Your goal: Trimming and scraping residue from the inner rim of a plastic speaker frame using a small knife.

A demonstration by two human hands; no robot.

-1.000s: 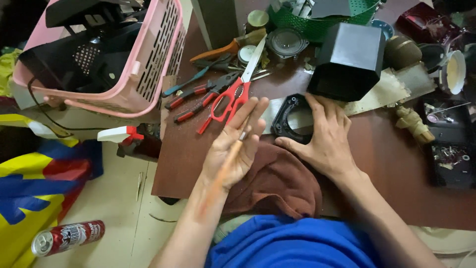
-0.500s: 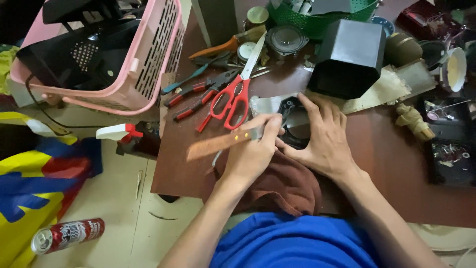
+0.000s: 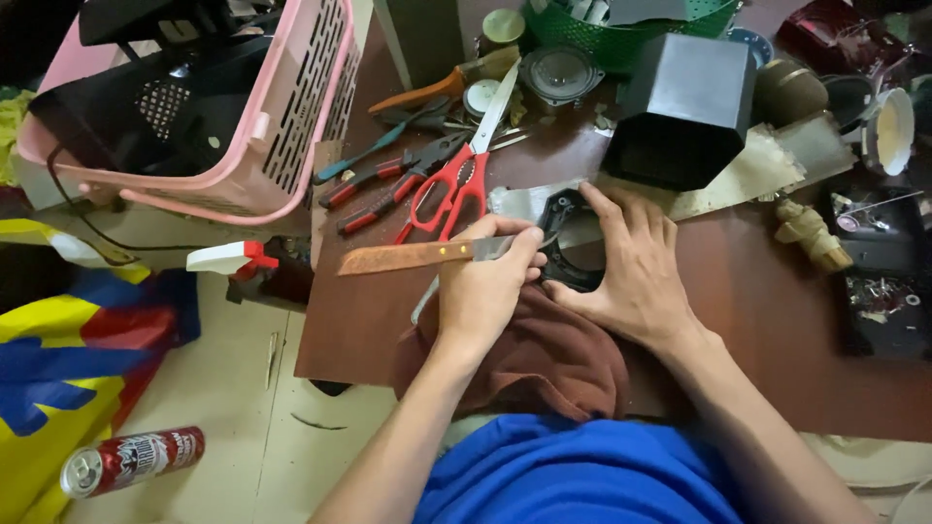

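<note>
From the head view, the left hand (image 3: pixel 490 291) pinches a knife with a long brown wooden handle (image 3: pixel 408 257) between thumb and fingers, handle pointing left and level above the dark brown wooden table (image 3: pixel 757 320); the right hand (image 3: pixel 631 267) lies flat with fingers spread on a black ring-shaped plastic frame (image 3: pixel 563 243), pressing it down rather than grasping; the knife's tip meets that frame; a brown cloth (image 3: pixel 544 359) lies under both wrists; red-handled scissors (image 3: pixel 461 170) rest just beyond the knife; a black hexagonal box (image 3: pixel 680 107) stands behind the right hand; a pink plastic basket (image 3: pixel 291 126) sits far left.
</note>
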